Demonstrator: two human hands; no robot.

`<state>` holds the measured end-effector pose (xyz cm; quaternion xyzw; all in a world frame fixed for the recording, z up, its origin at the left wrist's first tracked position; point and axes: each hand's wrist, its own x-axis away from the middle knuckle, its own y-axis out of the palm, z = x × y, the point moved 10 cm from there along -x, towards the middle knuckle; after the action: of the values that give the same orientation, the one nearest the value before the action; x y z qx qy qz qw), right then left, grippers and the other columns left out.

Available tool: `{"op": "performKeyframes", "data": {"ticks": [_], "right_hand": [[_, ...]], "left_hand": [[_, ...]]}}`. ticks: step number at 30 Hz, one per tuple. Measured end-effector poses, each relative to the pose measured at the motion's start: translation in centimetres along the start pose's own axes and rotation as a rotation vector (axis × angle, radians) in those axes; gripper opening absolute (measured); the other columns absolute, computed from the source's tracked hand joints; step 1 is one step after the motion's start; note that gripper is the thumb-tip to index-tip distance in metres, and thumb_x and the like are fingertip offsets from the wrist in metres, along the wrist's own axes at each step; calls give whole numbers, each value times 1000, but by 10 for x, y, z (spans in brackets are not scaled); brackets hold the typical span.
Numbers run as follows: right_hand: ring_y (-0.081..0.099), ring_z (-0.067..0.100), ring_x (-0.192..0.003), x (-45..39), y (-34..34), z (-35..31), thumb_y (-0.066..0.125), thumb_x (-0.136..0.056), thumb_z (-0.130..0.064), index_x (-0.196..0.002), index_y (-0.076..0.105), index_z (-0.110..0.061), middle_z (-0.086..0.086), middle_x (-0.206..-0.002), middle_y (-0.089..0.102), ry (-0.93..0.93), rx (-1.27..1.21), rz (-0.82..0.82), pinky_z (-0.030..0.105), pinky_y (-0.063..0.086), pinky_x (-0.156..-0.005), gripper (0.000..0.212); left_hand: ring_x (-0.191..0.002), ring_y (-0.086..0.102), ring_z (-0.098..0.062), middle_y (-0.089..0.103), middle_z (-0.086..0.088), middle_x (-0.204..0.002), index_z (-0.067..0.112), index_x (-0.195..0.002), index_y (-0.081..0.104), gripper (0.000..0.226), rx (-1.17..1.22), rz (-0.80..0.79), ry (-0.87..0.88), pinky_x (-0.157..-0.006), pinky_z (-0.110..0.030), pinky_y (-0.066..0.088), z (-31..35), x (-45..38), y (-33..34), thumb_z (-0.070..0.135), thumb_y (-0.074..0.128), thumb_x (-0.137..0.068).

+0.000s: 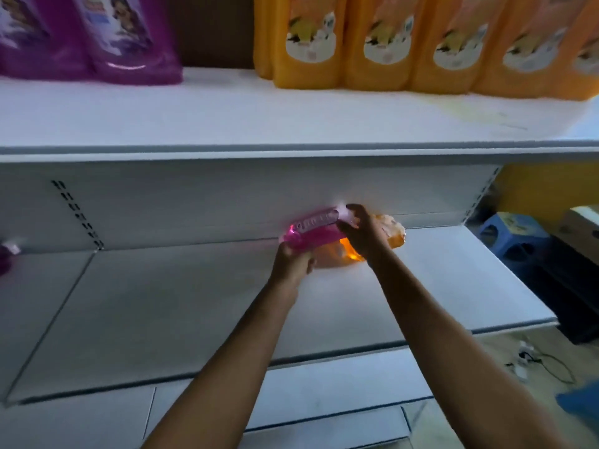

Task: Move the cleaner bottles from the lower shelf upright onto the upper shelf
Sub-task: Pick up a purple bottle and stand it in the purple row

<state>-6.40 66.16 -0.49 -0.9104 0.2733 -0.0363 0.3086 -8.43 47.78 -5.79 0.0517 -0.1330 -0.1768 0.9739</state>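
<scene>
A pink cleaner bottle (pixel 312 230) lies on its side at the back of the lower shelf (pixel 162 306), held between both hands. My left hand (pixel 293 262) grips its lower left end. My right hand (pixel 363 231) grips its upper right end by the pale cap. Under and behind them lies an orange bottle (pixel 390 233) on its side, partly hidden by my right hand. On the upper shelf (pixel 227 115) stand purple bottles (pixel 97 40) at the left and several orange bottles (pixel 405 43) at the right, all upright.
A gap of bare shelf lies between the purple and orange bottles above. Another purple bottle (pixel 8 256) shows at the lower shelf's far left edge. Right of the shelving stand a blue stool (pixel 509 234), boxes (pixel 580 228) and a cable (pixel 551 364) on the floor.
</scene>
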Motion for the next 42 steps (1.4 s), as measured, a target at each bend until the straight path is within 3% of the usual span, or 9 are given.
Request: {"op": "performKeyframes", "data": {"ticks": [9, 13, 16, 22, 26, 29, 35, 38, 42], "right_hand": [[60, 34, -106, -43, 20, 0, 68, -88, -37, -130, 57, -18, 18, -125, 52, -67, 170, -105, 46, 56, -87, 47], [55, 27, -103, -11, 15, -11, 70, -86, -42, -130, 55, -19, 13, -126, 53, -126, 237, -61, 32, 45, -80, 52], [50, 28, -106, 33, 15, -15, 78, -81, -37, -126, 56, -17, 12, -123, 49, -191, 186, -75, 32, 40, -80, 54], [51, 29, -111, 113, 36, -32, 83, -76, -40, -130, 51, -15, 10, -127, 49, -376, 194, -135, 47, 55, -88, 68], [55, 30, -117, 137, 82, -39, 81, -77, -45, -153, 24, -25, 9, -140, 43, -390, 234, -354, 44, 52, -98, 96], [48, 31, -124, 151, 117, -61, 84, -73, -45, -157, 8, -18, 12, -148, 37, -452, 237, -376, 47, 47, -103, 117], [66, 23, -87, 157, 165, -108, 77, -73, -13, -124, 54, -17, 1, -100, 67, -237, -171, -538, 23, 55, -70, 56], [70, 34, -100, 188, 196, -133, 74, -78, -27, -123, 59, -11, 14, -107, 72, 3, -568, -886, 39, 60, -83, 50], [66, 34, -110, 218, 219, -188, 68, -85, -35, -123, 66, -19, 14, -118, 70, -110, -659, -908, 43, 55, -96, 42]], "left_hand": [[-108, 56, -31, 58, -22, -123, 2, -135, 45, 48, 628, 199, -251, -100, -50, 47, -31, -37, 17, 17, 66, -94], [-123, 56, -37, 56, -21, -132, 6, -136, 46, 48, 616, 193, -273, -100, -49, 48, -33, -40, 17, 16, 66, -94], [-103, 68, -35, 68, -19, -113, 6, -119, 58, 28, 538, 208, -249, -92, -47, 57, -35, -26, 4, 13, 65, -92], [-90, 73, -27, 75, -12, -98, 12, -104, 67, 19, 425, 223, -23, -87, -44, 59, -36, 28, -41, 27, 69, -92], [-85, 74, -20, 77, 1, -86, 25, -93, 72, 15, -5, 399, 55, -83, -42, 61, -20, 66, -93, 39, 70, -89], [-91, 74, -21, 78, 1, -94, 26, -97, 74, 11, 65, 344, 118, -85, -43, 60, 3, 91, -114, 27, 75, -86], [-111, 60, 3, 64, 22, -126, 40, -136, 53, 44, -168, 224, 232, -100, -24, 42, 55, 130, -180, 36, 64, -94], [-122, 51, 9, 60, 28, -131, 47, -144, 39, 58, -231, 170, 292, -104, -23, 36, 69, 148, -218, 30, 64, -95], [-144, 34, -15, 36, 13, -157, 49, -149, 29, 75, -371, 196, 217, -117, -45, 31, 57, 167, -259, 57, 61, -83]]}}
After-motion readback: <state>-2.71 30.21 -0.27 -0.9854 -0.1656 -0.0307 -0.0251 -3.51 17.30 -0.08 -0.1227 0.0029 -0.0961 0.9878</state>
